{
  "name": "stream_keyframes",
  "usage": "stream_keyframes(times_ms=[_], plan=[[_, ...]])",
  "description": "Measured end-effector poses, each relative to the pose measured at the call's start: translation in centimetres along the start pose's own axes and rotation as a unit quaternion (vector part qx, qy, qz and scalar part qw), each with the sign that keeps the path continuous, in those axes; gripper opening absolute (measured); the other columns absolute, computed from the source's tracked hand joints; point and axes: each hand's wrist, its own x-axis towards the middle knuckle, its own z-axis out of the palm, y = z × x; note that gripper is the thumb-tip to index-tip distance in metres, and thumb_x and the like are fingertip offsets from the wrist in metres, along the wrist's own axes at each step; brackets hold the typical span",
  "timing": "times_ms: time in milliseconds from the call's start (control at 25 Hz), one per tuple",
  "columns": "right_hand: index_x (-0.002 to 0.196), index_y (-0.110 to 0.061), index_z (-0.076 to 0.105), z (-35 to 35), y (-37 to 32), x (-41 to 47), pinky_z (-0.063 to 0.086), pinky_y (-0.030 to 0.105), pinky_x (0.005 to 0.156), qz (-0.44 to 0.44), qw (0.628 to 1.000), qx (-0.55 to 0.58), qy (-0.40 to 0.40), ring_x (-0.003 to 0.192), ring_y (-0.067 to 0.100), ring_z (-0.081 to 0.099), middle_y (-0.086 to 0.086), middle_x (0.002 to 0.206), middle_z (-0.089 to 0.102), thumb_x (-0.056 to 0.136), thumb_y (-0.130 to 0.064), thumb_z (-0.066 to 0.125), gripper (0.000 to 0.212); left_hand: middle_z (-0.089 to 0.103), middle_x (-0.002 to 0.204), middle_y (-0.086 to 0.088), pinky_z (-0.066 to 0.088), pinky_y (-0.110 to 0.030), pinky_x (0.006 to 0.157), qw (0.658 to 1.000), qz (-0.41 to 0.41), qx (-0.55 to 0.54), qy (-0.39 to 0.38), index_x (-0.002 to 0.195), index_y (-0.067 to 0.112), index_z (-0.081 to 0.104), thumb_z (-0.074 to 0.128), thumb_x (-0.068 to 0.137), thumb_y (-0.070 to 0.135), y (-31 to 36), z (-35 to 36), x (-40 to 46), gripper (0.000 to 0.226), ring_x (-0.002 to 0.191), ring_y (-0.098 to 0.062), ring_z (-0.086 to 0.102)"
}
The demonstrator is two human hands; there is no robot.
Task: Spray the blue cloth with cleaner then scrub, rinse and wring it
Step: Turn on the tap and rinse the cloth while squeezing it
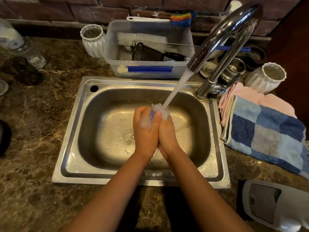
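- Hiding most of the blue cloth (152, 114), the two hands were pressed together over the middle of the sink (70, 136); only a small blue patch showed between the fingers, under white suds.
- How much cloth lay inside the hands could not be made out.
- Both forearms ran out of the bottom edge of the head view, so nothing above them showed.
- At the far left of the sink, glassware on the countertop (41, 114) was dark and cut by the frame edge; what it was could not be told.
- Right of the sink and nearest the camera, a grey and white object (274, 205) was cut off at the corner and hard to identify.
- The left hand (145, 129) was curled closed on the blue cloth, foam on its knuckles.
- The right hand (167, 131) was closed against the left, gripping the same cloth, palm to palm.
- Water (177, 87) from the tap (224, 36), mounted at the sink's back right corner, struck the fingertips and the cloth.
- Behind the sink stood a clear plastic tub (150, 71) holding a white bottle brush (142, 40) and a black mesh strainer (147, 52).
- White ribbed vases stood behind the sink: one (92, 41) to the tub's left, one (267, 77) right of the tap.
- Just right of the sink lay a blue checked towel (267, 131) over a pink cloth (247, 96).
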Motion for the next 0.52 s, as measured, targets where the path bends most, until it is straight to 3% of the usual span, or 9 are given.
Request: stream_keyframes(times_ms=[40,80,160,200,280,360,400,440,520], plan=[[0.086,-0.031,0.052,0.0,-0.1,0.0,0.041,0.016,0.077,-0.02,0.998,-0.054,0.001,0.089,0.002,0.053,-0.011,0.088,0.055,0.098,-0.028,0.032,0.024,0.048,0.105,0.004,0.044,-0.021,0.095,0.999,-0.006,-0.033,-0.004,0.112,-0.002,0.051,0.046,0.088,0.046,-0.1,0.2,0.0,0.054,0.105,-0.015,0.052],[0.081,-0.032,0.05,-0.2,-0.1,0.3,0.042,0.017,0.073,-0.039,0.995,-0.093,0.022,0.083,0.003,0.053,-0.01,0.085,0.055,0.098,-0.023,0.033,0.025,0.052,0.102,0.0,0.046,-0.014,0.085,1.0,0.007,-0.002,0.012,0.107,0.0,0.053,0.047,0.09,0.04,0.0,0.3,0.0,0.044,0.096,-0.013,0.054],[0.076,-0.027,0.055,-0.7,-0.1,0.9,0.044,0.016,0.061,-0.084,0.981,-0.155,0.077,0.066,0.003,0.058,-0.005,0.073,0.058,0.095,-0.018,0.039,0.026,0.064,0.096,-0.011,0.049,-0.014,0.07,0.994,0.03,0.085,0.062,0.098,0.01,0.059,0.049,0.092,0.024,-0.2,0.2,0.0,0.019,0.08,-0.012,0.057],[0.076,-0.023,0.056,-0.9,-0.3,1.0,0.043,0.011,0.056,-0.113,0.969,-0.198,0.091,0.061,0.0,0.058,-0.005,0.069,0.058,0.095,-0.02,0.04,0.025,0.066,0.09,-0.012,0.051,-0.019,0.067,0.995,0.017,0.078,0.067,0.091,0.014,0.061,0.049,0.093,0.023,0.0,0.1,0.1,0.016,0.076,-0.012,0.059],[0.074,-0.022,0.057,-1.2,-0.3,1.2,0.04,0.008,0.052,-0.163,0.925,-0.329,0.102,0.058,-0.002,0.058,-0.009,0.065,0.058,0.094,-0.031,0.041,0.027,0.062,0.069,-0.006,0.046,-0.014,0.055,0.998,-0.032,0.027,0.039,0.071,0.015,0.058,0.048,0.094,0.022,0.3,0.0,1.1,0.026,0.059,-0.002,0.055],[0.075,-0.023,0.057,-1.4,0.3,1.3,0.048,0.021,0.06,-0.162,0.881,-0.429,0.116,0.063,0.007,0.058,-0.005,0.071,0.064,0.093,-0.039,0.038,0.03,0.058,0.064,-0.004,0.043,-0.012,0.051,0.992,-0.108,0.061,0.009,0.064,0.012,0.053,0.045,0.093,0.022,0.7,0.0,2.2,0.031,0.057,0.0,0.055],[0.081,-0.022,0.057,-1.3,0.6,1.1,0.052,0.027,0.066,-0.15,0.871,-0.456,0.107,0.067,0.009,0.057,-0.001,0.079,0.064,0.094,-0.036,0.036,0.029,0.059,0.069,-0.007,0.047,-0.02,0.057,0.988,-0.143,0.049,0.007,0.067,0.012,0.053,0.043,0.093,0.022,0.7,-0.1,2.6,0.03,0.064,-0.006,0.057],[0.087,-0.022,0.055,-1.4,0.8,1.0,0.053,0.033,0.071,-0.137,0.888,-0.43,0.09,0.072,0.011,0.057,0.001,0.085,0.062,0.095,-0.032,0.034,0.025,0.06,0.073,-0.008,0.047,-0.027,0.059,0.983,-0.183,0.002,0.016,0.069,0.013,0.053,0.04,0.093,0.023,0.7,-0.3,2.9,0.029,0.071,-0.016,0.058],[0.095,-0.032,0.051,-2.0,0.1,0.9,0.054,0.034,0.079,-0.073,0.969,-0.233,0.03,0.088,0.017,0.061,0.003,0.098,0.061,0.095,-0.022,0.035,0.019,0.064,0.08,-0.008,0.049,-0.029,0.062,0.947,-0.28,-0.153,0.033,0.078,0.015,0.058,0.038,0.094,0.027,1.1,-1.3,3.1,0.028,0.08,-0.023,0.061]])
